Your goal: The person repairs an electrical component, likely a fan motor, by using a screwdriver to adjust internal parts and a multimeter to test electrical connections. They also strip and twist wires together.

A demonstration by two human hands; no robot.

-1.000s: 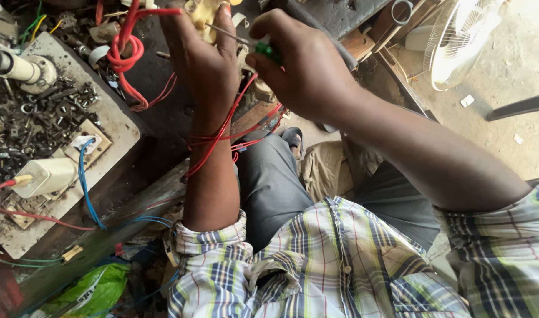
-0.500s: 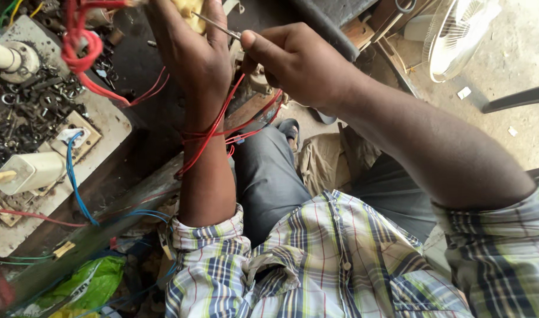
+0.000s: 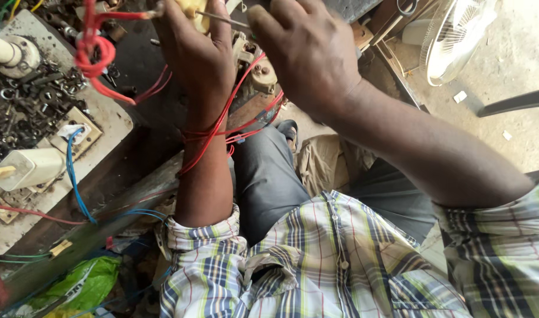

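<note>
Left hand grip on one yellowish part, right hand perhaps one screwdriver.

Red wires: glossy plastic insulation, smooth. Screwdriver: thin bright metal shaft. Yellowish part in left hand: matt plastic. Bench: worn painted board, chipped and grimy. Loose screws and nuts: dull dark metal. Shirt: checked woven cloth. Fan: white wire guard.

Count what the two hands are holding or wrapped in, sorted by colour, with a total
Yellow: 1, the small part in the left hand
Metal: 1, the thin tool shaft held by the right hand
Red: 1, the wire bundle across the left wrist
Total: 3
</note>
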